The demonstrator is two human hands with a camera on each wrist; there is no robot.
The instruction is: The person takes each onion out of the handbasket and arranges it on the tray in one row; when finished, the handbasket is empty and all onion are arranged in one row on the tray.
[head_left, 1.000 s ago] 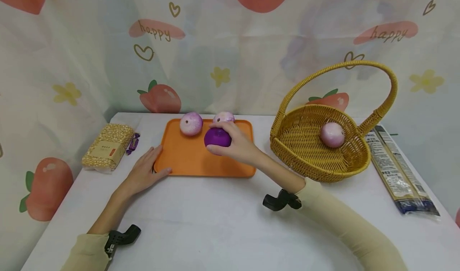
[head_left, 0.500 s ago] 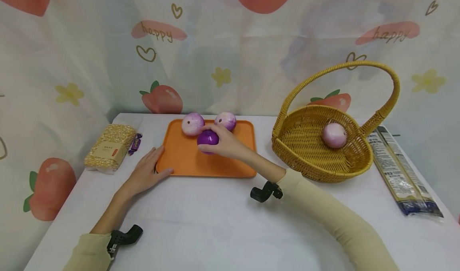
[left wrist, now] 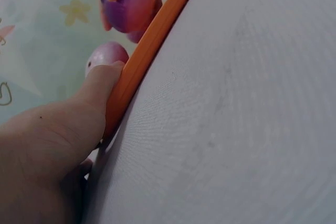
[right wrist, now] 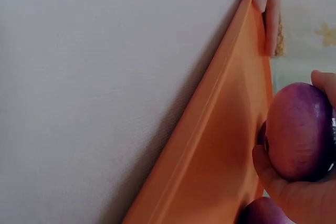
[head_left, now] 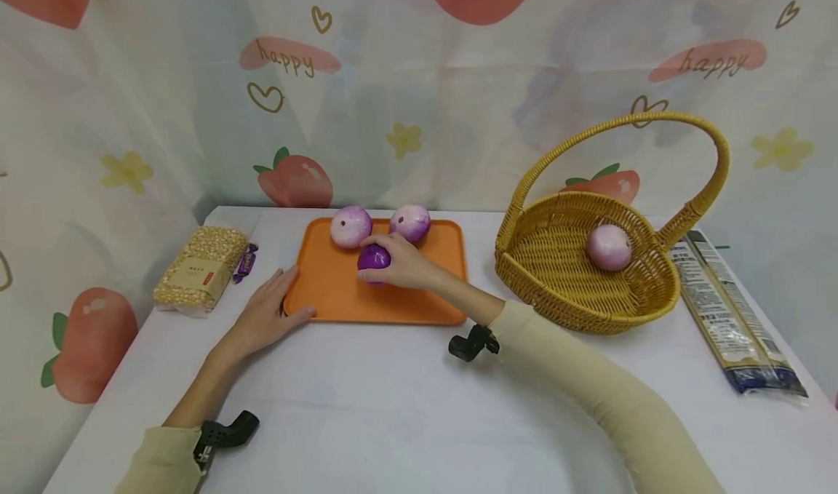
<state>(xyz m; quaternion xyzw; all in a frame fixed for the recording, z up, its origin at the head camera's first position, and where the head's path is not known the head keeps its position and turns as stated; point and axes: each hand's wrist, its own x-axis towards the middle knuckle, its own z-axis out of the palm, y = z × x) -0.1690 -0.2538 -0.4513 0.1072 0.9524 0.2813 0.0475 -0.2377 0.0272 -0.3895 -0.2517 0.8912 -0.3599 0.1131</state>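
In the head view my right hand holds a dark purple onion low over the orange tray, thumb and fingers on opposite sides. The right wrist view has the onion close up, its underside near the tray; whether they touch I cannot tell. Two pale purple onions sit along the tray's back, one at left and one at right. My left hand rests at the tray's left front corner, fingers straight along the side and thumb on the front rim.
A yellow wicker basket with a tall handle stands to the right, a pale onion inside. Beyond it lies a long flat packet. At the left are a bag of yellow grains and a purple-wrapped candy.
My right hand has carried the dark purple onion left and slightly down over the tray, uncovering the pale onion at back right. The left hand stays at the tray corner.
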